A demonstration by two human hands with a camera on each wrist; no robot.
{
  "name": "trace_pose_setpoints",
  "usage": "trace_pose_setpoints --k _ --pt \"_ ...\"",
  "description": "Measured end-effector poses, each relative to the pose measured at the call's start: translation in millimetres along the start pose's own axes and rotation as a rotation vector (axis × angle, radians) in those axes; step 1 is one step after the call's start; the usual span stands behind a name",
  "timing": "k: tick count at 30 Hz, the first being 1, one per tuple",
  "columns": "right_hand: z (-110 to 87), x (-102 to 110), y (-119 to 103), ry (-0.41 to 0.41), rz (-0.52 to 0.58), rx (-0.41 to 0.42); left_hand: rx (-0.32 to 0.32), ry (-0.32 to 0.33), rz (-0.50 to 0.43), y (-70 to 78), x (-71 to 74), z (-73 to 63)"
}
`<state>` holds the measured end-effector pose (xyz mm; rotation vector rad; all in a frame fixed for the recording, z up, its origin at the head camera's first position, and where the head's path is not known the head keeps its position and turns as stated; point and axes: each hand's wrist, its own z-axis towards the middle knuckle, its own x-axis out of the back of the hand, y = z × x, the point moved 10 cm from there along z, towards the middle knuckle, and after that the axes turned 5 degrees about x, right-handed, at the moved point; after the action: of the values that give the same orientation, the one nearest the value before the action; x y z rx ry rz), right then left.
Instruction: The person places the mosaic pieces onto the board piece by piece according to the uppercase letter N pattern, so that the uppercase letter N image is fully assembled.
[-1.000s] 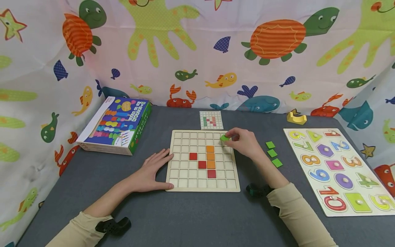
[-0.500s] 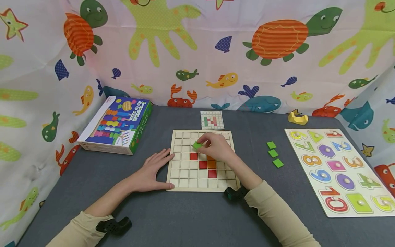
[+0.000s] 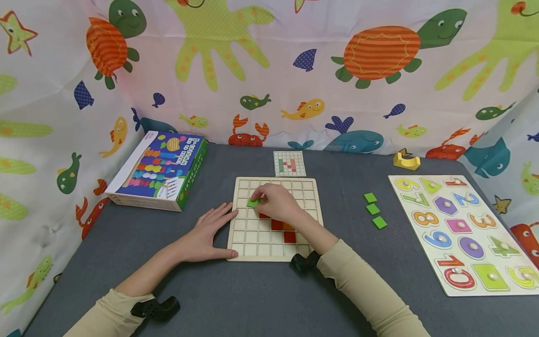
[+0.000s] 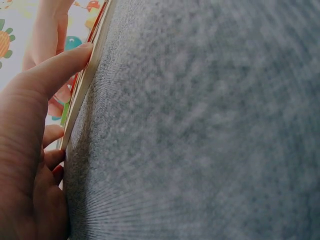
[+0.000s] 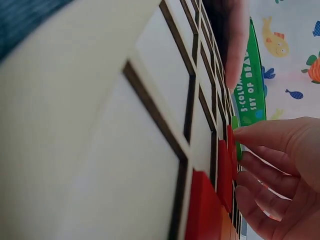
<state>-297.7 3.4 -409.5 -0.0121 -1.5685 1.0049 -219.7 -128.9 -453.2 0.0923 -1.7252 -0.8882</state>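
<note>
A wooden grid board [image 3: 248, 238] lies on the dark cloth, with several red tiles [image 3: 289, 237] and orange ones set in its squares. My right hand [image 3: 275, 202] pinches a green square tile [image 3: 252, 203] over the upper left squares, partly covering the red and orange tiles. In the right wrist view that green tile [image 5: 236, 136] stands edge-on between thumb and fingers, close to the board's surface. Spread along the board's left edge, my left hand [image 3: 206, 236] rests with straight fingers; its thumb touches the lower left corner.
Right of the board lie 3 green tiles [image 3: 372, 209]. Beyond them is a number puzzle [image 3: 438, 252], with a yellow arch block [image 3: 406, 162] behind. A small pattern card [image 3: 289, 164] sits above the board. A toy box [image 3: 160, 168] stands at back left.
My right hand has carried the green tile leftward across the board, from its upper right corner to the upper left squares. My left hand has stayed in place.
</note>
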Motion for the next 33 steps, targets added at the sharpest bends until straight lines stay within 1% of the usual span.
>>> trace_pose_setpoints --k 4,11,16,20,25,33 --pt "1.0 1.1 0.9 0.005 -0.016 0.008 0.0 -0.001 0.001 -0.1 -0.3 0.4" --pt "-4.0 4.6 -1.5 0.014 -0.007 0.064 -0.003 0.0 0.0 0.0 0.0 0.3" --pt "-12.6 17.1 7.0 0.046 0.036 0.038 0.002 0.001 0.002 -0.2 -0.3 0.6" --pt "-22.7 34.3 21.6 0.074 0.072 -0.001 0.004 0.006 0.002 0.0 0.4 -0.5" --pt "-40.9 60.2 45.5 0.12 0.085 -0.047 -0.003 0.01 -0.001 1.9 1.0 -1.2" --pt "-75.9 93.3 92.8 0.18 0.03 -0.165 0.002 0.014 0.014 2.0 0.7 -0.8"
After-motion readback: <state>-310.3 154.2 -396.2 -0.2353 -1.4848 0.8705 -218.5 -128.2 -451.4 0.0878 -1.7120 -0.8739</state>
